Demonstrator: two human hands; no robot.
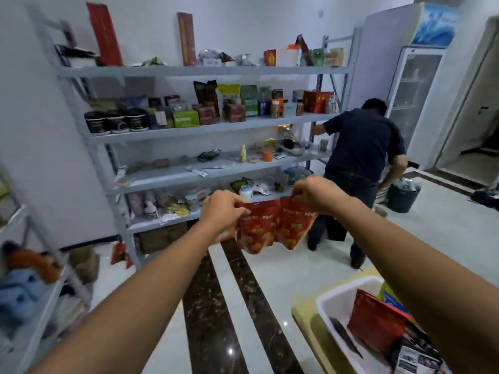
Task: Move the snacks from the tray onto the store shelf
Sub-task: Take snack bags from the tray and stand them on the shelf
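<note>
Both my arms reach forward toward the grey metal store shelf [205,72]. My left hand [222,211] pinches the top edge of a red snack bag [258,229], and my right hand [314,194] pinches the top of a second red snack bag [295,225] beside it. The two bags hang side by side in the air in front of the lowest shelf boards. At the bottom right stands the white tray [332,298], holding a red packet [374,322] and several other packs.
A person in a dark shirt [361,147] bends at the shelf's right end, next to a black bucket [402,197]. A glass-door fridge [410,90] stands behind. Another rack [29,292] with folded items is at my left. The shelf boards are crowded with boxes, jars and bags.
</note>
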